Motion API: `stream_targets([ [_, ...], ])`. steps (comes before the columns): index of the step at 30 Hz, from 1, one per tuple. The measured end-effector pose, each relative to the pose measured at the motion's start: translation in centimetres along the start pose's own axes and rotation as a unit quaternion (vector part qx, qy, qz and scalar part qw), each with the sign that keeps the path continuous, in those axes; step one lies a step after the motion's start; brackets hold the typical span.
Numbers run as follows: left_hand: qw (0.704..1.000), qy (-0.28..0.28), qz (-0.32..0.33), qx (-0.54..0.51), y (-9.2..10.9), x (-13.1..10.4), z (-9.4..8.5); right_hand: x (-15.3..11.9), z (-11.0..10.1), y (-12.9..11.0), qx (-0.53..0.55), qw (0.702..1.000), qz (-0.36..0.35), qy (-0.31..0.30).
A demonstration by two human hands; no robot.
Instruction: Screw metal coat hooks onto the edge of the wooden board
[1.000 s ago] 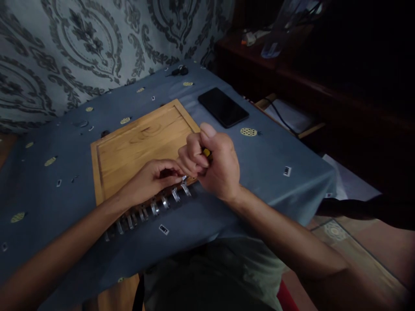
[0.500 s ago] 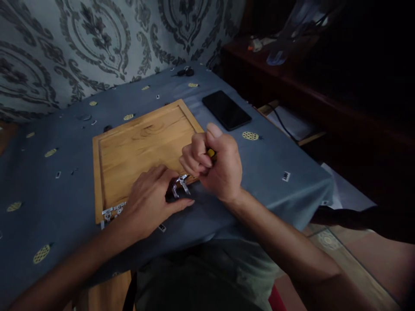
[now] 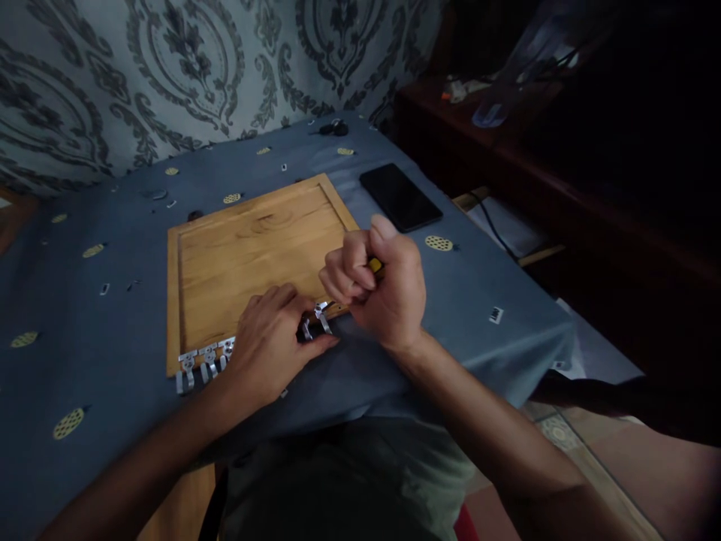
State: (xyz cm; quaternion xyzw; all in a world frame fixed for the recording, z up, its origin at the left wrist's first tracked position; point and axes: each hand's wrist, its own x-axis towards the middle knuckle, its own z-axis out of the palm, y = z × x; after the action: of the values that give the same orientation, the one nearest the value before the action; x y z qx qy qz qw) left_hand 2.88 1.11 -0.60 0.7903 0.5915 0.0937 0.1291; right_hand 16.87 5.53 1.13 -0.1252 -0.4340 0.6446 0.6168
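A wooden board (image 3: 259, 248) with a raised rim lies on the cloth-covered table. Several shiny metal double hooks (image 3: 209, 359) line its near edge on the left, their prongs jutting past the rim. My left hand (image 3: 273, 342) curls round another metal hook (image 3: 322, 317) at the same edge, fingers above and thumb below, partly covering it. Just right of that hook, my right hand (image 3: 383, 282) is closed in a fist around a screwdriver (image 3: 375, 264). Only a bit of its yellow and black handle shows; its tip is hidden.
A black phone (image 3: 399, 197) lies right of the board. Keys (image 3: 333, 128) rest at the table's far end by the patterned curtain (image 3: 191, 60). To the right stands dark red furniture (image 3: 433, 105) with an open drawer (image 3: 510, 225) holding papers.
The view has shifted slightly, showing more of the hooks at the left. Both hands keep nearly the same place and grip at the near edge of the board.
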Motion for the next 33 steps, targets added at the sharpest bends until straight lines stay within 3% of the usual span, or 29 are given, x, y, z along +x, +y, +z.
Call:
stream_targets([
  [7, 0.999, 0.006, -0.007, -0.045, -0.3, 0.2, 0.1, 0.0, 0.4, 0.0, -0.031, 0.999, 0.003, 0.043],
  [16, 0.999, 0.018, 0.0, -0.048, -0.4, 0.2, 0.3, 1.4, 1.7, -1.2, -0.038, 0.996, -0.068, 0.053],
  [22, 0.999, -0.018, -0.02, -0.038, -0.1, 0.3, -0.1, 1.9, 2.2, -0.3, -0.075, 0.995, -0.044, 0.057],
  [33, 0.999, -0.034, -0.016, -0.032, -0.1, 0.4, -0.2, 2.0, 1.5, 0.5, -0.098, 0.995, 0.0, 0.014],
])
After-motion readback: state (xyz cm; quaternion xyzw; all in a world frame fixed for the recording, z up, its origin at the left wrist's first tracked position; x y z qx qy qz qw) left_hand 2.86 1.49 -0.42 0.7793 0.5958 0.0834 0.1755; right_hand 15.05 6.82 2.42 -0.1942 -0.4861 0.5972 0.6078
